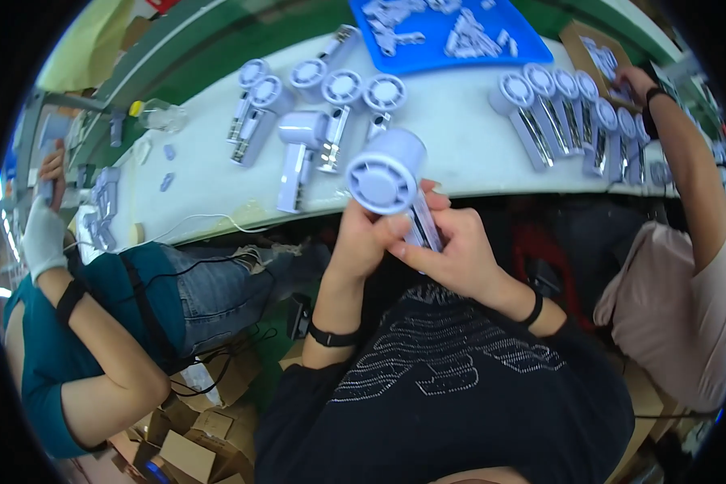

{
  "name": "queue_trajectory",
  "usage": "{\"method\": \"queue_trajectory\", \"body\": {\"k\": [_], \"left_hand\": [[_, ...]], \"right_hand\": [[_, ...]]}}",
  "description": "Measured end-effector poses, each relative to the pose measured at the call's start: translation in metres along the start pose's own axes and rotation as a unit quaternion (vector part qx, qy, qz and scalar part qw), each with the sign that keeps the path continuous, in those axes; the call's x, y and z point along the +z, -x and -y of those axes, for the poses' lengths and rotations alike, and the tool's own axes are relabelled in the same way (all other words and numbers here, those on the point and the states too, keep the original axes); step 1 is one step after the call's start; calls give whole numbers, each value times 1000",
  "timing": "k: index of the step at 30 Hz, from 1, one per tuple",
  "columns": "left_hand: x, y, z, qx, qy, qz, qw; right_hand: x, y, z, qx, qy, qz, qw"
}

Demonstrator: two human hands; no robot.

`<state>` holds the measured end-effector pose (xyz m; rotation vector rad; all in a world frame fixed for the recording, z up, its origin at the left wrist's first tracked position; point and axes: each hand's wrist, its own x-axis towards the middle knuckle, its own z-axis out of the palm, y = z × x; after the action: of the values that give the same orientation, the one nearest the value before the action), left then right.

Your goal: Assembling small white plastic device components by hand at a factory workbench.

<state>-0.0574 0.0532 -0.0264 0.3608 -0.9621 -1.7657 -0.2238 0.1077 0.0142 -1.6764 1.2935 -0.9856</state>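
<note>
A pale lavender handheld fan (pixel 385 173) is held up in front of my chest, its round vented head tilted toward me and its handle pointing down. My left hand (pixel 361 244) is closed around the top of the handle just below the head. Gripping the handle from the other side is my right hand (pixel 461 248), thumb pressed along it. Part of the handle's inside seems exposed, but my fingers cover much of it. Just beyond lies another lavender fan (pixel 297 157), and several more fans (pixel 343 89) with opened handles lie behind it.
A row of similar fans (pixel 532 113) lies to the right on the white table (pixel 452 153). At the back sits a blue tray (pixel 532 55) of small lavender parts. A co-worker's hand (pixel 637 83) reaches into a cardboard box (pixel 577 44); another co-worker's gloved hand (pixel 44 234) is at left.
</note>
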Motion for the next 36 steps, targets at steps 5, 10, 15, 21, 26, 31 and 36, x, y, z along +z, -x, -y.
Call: {"method": "queue_trajectory", "body": {"k": [5,10,15,21,26,31,36], "left_hand": [[4,37,-6,-22,-90,-59,994],[-80,24,-80,-56,-434,-315,843],[-229,13,-119,-121,-650,-445,605],[-220,50,-102,-192,-757,-484,393],[-91,6,-55,145,-655,-342,657],[-35,-77,32,152,-680,32,717],[-50,-74,39,0,-682,45,730]], "right_hand": [[-15,24,3,61,35,72,995],[-66,-21,-38,55,146,-59,986],[-82,-149,-120,56,305,-115,944],[-27,-178,-165,60,397,-71,913],[-28,-116,-81,-27,95,-287,953],[-31,-20,-39,-9,-162,-308,937],[7,21,-31,103,-147,-320,930]]}}
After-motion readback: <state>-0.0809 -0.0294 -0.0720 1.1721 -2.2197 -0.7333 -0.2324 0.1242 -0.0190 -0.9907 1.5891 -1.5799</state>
